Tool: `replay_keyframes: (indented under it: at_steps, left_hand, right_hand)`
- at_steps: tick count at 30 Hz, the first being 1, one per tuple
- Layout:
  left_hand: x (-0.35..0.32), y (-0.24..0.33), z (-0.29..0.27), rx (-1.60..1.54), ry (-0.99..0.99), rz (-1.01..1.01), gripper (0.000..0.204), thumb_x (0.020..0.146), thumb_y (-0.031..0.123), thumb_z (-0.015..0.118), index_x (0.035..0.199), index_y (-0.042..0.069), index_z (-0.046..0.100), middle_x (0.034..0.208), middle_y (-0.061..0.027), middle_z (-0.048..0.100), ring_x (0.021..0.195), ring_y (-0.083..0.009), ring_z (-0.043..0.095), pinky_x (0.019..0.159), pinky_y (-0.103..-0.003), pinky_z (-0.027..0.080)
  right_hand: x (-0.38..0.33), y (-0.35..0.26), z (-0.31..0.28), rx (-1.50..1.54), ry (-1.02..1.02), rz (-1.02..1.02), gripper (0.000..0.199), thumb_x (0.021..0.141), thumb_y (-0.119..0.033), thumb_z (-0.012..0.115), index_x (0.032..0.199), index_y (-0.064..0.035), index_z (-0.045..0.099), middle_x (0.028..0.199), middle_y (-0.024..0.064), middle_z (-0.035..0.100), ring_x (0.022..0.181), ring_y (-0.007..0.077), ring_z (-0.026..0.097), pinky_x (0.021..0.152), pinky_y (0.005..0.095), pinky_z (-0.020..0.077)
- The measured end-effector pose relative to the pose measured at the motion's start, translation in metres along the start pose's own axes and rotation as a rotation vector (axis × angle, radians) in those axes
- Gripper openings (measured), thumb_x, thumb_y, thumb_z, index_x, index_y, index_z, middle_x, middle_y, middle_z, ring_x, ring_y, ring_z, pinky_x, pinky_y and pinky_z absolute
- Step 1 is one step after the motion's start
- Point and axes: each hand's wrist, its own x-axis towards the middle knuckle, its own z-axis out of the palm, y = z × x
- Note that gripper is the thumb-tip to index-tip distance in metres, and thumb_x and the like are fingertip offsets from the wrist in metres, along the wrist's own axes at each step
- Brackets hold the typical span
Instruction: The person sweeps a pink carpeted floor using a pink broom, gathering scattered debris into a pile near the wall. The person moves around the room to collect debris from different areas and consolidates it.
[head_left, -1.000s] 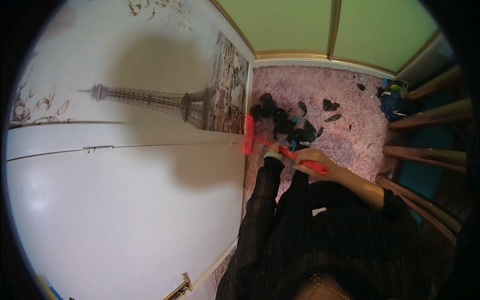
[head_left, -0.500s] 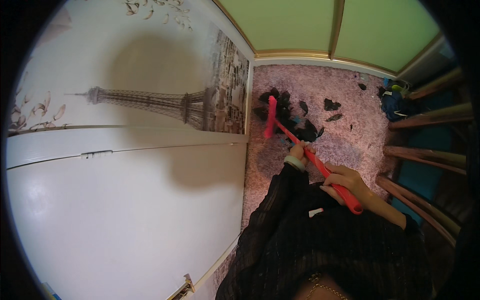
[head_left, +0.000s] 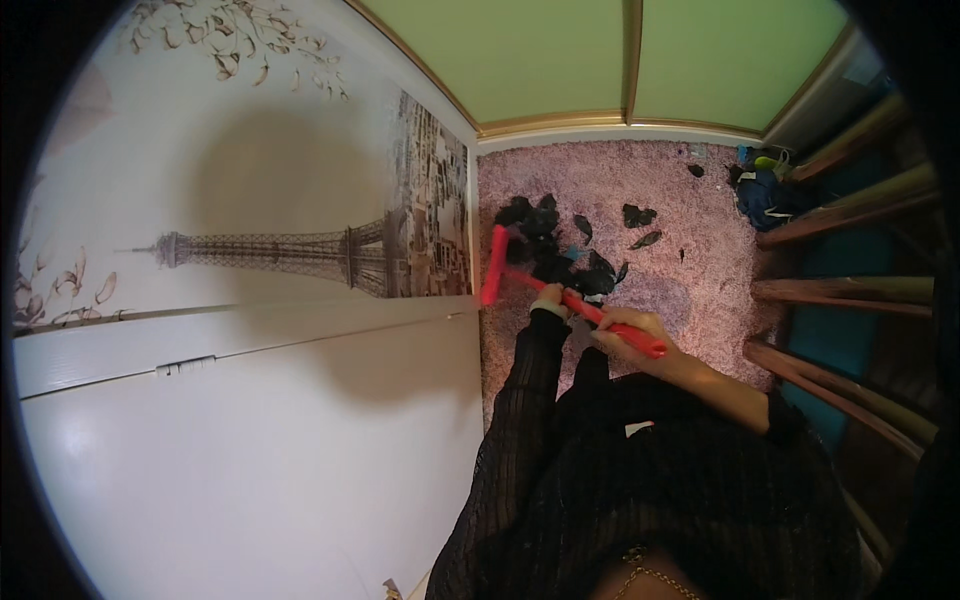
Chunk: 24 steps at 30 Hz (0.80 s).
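Observation:
Both of my hands grip a red T-headed broom (head_left: 495, 268), which slants from the carpet by the left wall up toward me. My left hand (head_left: 548, 296) is closed around the lower part of the handle, a light band at its wrist. Higher up, near the thick handle end, my right hand (head_left: 632, 330) wraps the shaft. The broom's head lies crosswise at the left edge of a heap of black crumpled scraps (head_left: 540, 222). Small blue bits show among them. Several looser dark pieces (head_left: 640, 216) lie to the right of the heap.
Pink shaggy carpet (head_left: 700, 250) covers the floor. On the left is a white wall with a tower picture (head_left: 260, 255) and a white door (head_left: 250, 450). Green panels (head_left: 730, 60) stand at the far side. Wooden slats (head_left: 850, 290) and a dark blue bundle (head_left: 765, 200) are at right.
The broom's head has moved left and nearer to me, from over the black scraps to their left edge by the wall. Both hands moved left with the handle, and the view has shifted.

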Motion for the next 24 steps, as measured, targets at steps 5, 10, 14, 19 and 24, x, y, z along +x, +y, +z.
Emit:
replay_keyframes:
  at_steps: [5, 10, 14, 19, 24]
  left_hand:
    - [-0.060, -0.031, 0.041, 0.045, -0.193, 0.082, 0.015, 0.095, 0.012, 0.038, 0.085, 0.003, 0.041, 0.069, -0.0106, 0.049, 0.066, -0.0246, 0.050, 0.068, -0.039, 0.045]
    - [-0.109, -0.055, 0.035, -0.174, -0.392, -0.012, 0.014, 0.094, 0.012, 0.038, 0.084, 0.003, 0.042, 0.069, -0.0114, 0.047, 0.066, -0.0271, 0.050, 0.068, -0.040, 0.045]
    - [-0.122, -0.064, 0.013, -0.133, -0.230, -0.015, 0.012, 0.092, 0.011, 0.043, 0.086, 0.001, 0.041, 0.076, -0.0127, 0.048, 0.071, -0.0273, 0.050, 0.078, -0.047, 0.046]
    - [-0.056, -0.087, -0.049, -0.174, -0.086, -0.046, 0.012, 0.094, 0.013, 0.043, 0.098, 0.002, 0.042, 0.082, -0.0124, 0.050, 0.077, -0.0256, 0.051, 0.083, -0.047, 0.046]
    - [-0.054, -0.106, -0.013, -0.090, -0.089, -0.084, 0.013, 0.095, 0.015, 0.043, 0.097, 0.002, 0.042, 0.081, -0.0125, 0.052, 0.076, -0.0263, 0.051, 0.082, -0.045, 0.046]
  right_hand:
    - [-0.020, -0.028, -0.022, -0.194, 0.004, -0.126, 0.014, 0.074, -0.006, 0.071, 0.079, -0.0050, 0.058, 0.081, 0.0130, 0.057, 0.073, 0.0297, 0.059, 0.064, 0.0328, 0.0473]
    - [-0.043, -0.071, -0.056, -0.308, -0.190, -0.158, 0.015, 0.072, -0.008, 0.072, 0.078, -0.0065, 0.059, 0.089, 0.0160, 0.058, 0.079, 0.0319, 0.060, 0.069, 0.0351, 0.0500]
    - [-0.054, -0.062, -0.067, -0.222, -0.204, -0.125, 0.014, 0.073, -0.009, 0.072, 0.080, -0.0058, 0.060, 0.091, 0.0165, 0.059, 0.083, 0.0327, 0.061, 0.075, 0.0359, 0.0501]
    - [-0.055, -0.015, -0.054, -0.074, -0.262, -0.117, 0.013, 0.077, -0.010, 0.069, 0.082, -0.0033, 0.060, 0.085, 0.0134, 0.061, 0.084, 0.0303, 0.061, 0.076, 0.0360, 0.0497]
    - [-0.073, 0.000, -0.070, -0.076, -0.179, -0.084, 0.013, 0.075, -0.009, 0.069, 0.082, -0.0023, 0.059, 0.081, 0.0128, 0.060, 0.082, 0.0294, 0.061, 0.073, 0.0353, 0.0495]
